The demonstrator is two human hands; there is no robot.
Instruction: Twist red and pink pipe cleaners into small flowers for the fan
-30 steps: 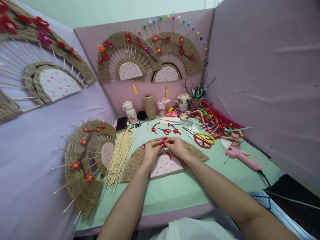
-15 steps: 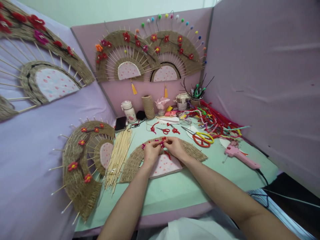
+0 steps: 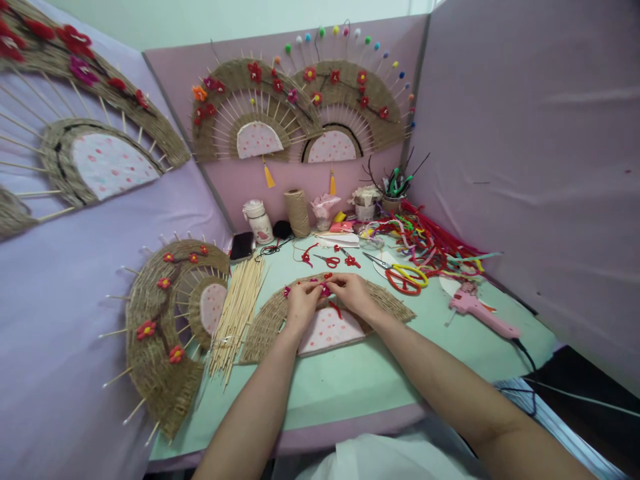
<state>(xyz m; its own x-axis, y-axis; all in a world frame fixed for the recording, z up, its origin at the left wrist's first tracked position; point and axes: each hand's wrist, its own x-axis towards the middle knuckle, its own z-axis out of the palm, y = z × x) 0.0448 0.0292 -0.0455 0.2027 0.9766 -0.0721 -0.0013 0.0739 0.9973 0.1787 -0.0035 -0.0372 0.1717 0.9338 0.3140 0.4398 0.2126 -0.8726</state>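
A woven twine fan (image 3: 270,323) lies flat on the table, with a pink-dotted fabric half-circle (image 3: 330,333) at its base. Over its upper middle, my left hand (image 3: 303,303) and my right hand (image 3: 353,293) meet with fingers pinched. Between their fingertips is a magenta pipe-cleaner flower (image 3: 325,290), partly hidden by the fingers. A short red pipe-cleaner piece (image 3: 335,309) sticks out just below it. Another red flower (image 3: 328,275) shows at the fan's top edge, and a bit of magenta (image 3: 287,291) shows left of my left hand.
Wooden sticks (image 3: 237,310) lie left of the fan, beside a finished fan (image 3: 155,320). Behind are small red scissors (image 3: 330,261), large scissors (image 3: 403,275), a twine spool (image 3: 297,213) and a pipe-cleaner heap (image 3: 430,233). A pink glue gun (image 3: 483,313) rests at right, its cord over the edge.
Both hands stay in nearly the same place, fingertips still together at the magenta flower. The whole view has shifted very slightly; nothing else has visibly moved.
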